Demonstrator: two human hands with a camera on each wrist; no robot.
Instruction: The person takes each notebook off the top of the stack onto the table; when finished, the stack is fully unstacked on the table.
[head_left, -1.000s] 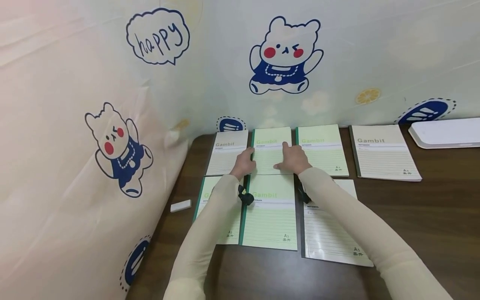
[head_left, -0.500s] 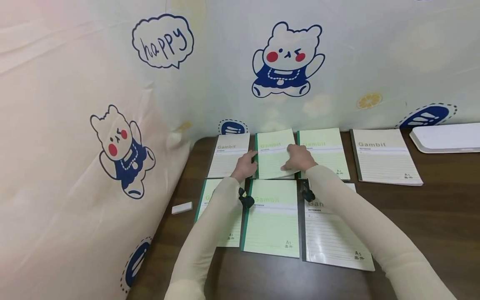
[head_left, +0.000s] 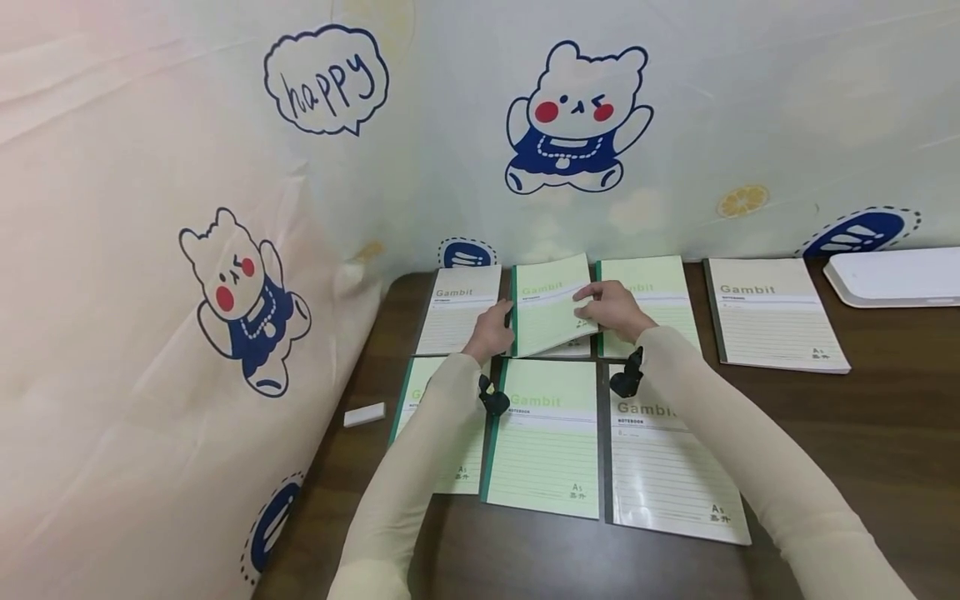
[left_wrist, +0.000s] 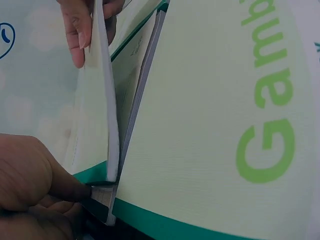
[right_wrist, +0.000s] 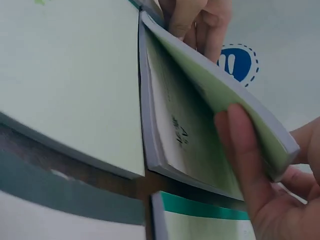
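A green-covered notebook [head_left: 550, 310] in the back row is raised on its right side, leaning up from its green spine. My right hand [head_left: 617, 310] pinches its right edge, thumb on one face and fingers on the other in the right wrist view. Under it shows a pale notebook [right_wrist: 172, 120] with a grey edge. At the spine side, my left hand [head_left: 490, 331] touches the stack with its fingertips; the left wrist view shows them against the lower notebook's spine end [left_wrist: 102, 197]. Some left fingers are hidden behind the notebook.
Pale notebooks lie at the far left [head_left: 459, 310] and right [head_left: 776, 321]; another green one [head_left: 652, 275] sits beside my right hand. In front lie more notebooks [head_left: 540, 450]. A white block [head_left: 364, 415] and a white flat case [head_left: 896, 277] flank them. A printed cloth [head_left: 450, 167] hangs behind.
My right hand has lifted the right edge of the green notebook and moved slightly right, baring the pale one underneath. My left hand has stayed by the spine.
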